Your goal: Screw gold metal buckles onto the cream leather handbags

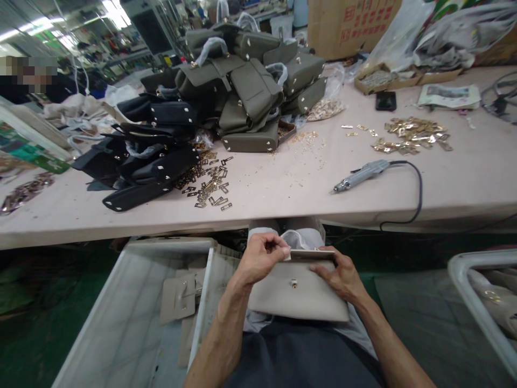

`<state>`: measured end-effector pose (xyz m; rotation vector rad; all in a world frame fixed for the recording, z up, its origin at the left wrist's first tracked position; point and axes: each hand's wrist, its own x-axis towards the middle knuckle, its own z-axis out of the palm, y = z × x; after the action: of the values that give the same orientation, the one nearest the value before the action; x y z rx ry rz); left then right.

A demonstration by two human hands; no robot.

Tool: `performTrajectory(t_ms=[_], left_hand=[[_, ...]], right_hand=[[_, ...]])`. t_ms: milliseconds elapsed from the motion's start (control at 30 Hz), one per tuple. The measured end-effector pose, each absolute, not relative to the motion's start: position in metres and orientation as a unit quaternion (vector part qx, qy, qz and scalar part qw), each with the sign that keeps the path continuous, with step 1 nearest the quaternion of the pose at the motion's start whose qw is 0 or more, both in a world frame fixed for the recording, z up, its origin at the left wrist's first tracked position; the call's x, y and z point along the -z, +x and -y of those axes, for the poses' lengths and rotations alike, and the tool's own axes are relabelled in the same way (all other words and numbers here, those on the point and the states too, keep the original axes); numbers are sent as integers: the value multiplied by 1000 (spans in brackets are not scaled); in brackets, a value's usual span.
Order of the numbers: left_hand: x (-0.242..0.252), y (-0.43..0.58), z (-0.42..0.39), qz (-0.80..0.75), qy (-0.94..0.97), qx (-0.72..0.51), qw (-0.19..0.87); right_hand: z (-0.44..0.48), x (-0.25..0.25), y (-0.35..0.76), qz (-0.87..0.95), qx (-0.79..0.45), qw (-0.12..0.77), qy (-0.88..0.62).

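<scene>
A light grey handbag (pixel 299 299) lies across my lap, with a small metal clasp (pixel 294 283) on its front. My right hand (pixel 338 275) grips the bag's upper right edge, thumb on the front and fingers behind. At the upper left corner my left hand (pixel 264 257) is closed in a pinch on a small whitish piece (pixel 287 254), whose kind I cannot make out. A wrapped handle (pixel 294 237) shows behind the bag's top edge.
Black handbags (pixel 161 167) and olive handbags (pixel 258 91) are piled on the table (pixel 274 194). An electric screwdriver (pixel 361 175) lies near metal plates (pixel 416 134). A white bin (pixel 133 302) at left holds grey bag parts (pixel 177 296); another bin (pixel 464 269) stands right.
</scene>
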<state>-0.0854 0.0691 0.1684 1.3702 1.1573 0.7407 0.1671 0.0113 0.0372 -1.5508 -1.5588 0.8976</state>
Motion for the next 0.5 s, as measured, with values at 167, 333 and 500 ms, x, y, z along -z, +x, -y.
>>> performTrajectory(t_ms=[167, 333, 500], left_hand=[[-171, -80, -59, -487, 614, -329, 526], [-202, -95, -55, -450, 543, -585, 402], [-208, -129, -71, -589, 610, -462, 258]], right_hand=[[-14, -34, 167, 614, -345, 377, -602], [-13, -30, 171, 632, -340, 364, -594], [-12, -30, 173, 619, -346, 362, -605]])
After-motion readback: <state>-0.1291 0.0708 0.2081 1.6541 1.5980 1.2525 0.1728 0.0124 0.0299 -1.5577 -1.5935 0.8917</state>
